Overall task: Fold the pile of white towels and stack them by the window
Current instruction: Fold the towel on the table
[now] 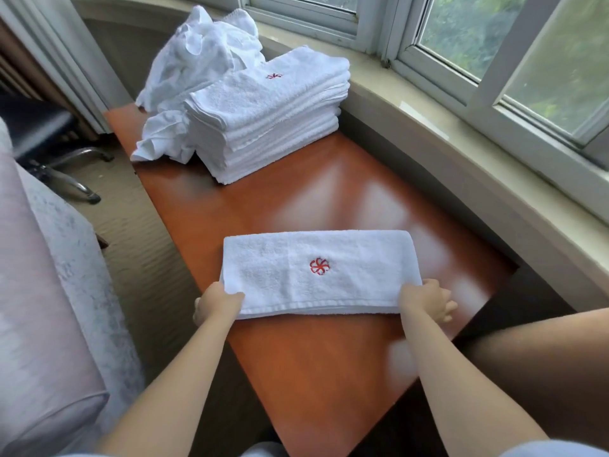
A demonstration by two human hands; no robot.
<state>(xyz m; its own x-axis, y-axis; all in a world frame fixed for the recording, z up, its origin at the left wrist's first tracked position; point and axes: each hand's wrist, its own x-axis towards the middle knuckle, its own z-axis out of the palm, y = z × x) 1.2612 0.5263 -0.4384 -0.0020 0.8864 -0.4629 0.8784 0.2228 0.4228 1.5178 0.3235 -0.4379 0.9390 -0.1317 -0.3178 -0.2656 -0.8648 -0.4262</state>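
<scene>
One towel [316, 272] lies flat on the near part of the bench [329, 374], already folded into a long band with its red emblem facing up, and both hands are on its near corners. The left hand [216, 303] pinches the near left corner, thumb on top of the cloth; the right hand [426, 300] grips the near right corner, fingers curled at the edge, so each grip is closed on the towel and neither is released. By my reading we are mid-fold: the lengthwise fold is done, and a crosswise one is still needed to bring it down to the shape of the others. That next move calls for keeping the layered edges lined up so the band does not skew as one end goes over the other. Further along the bench, beside the window [461, 44], stands the folded stack [267, 123], emblem on its top towel, edges fairly square. Just behind it, touching, slumps the unfolded pile [194, 64], so plenty of work is left. No boxes or baskets are in view; everything rests straight on the bench.
</scene>
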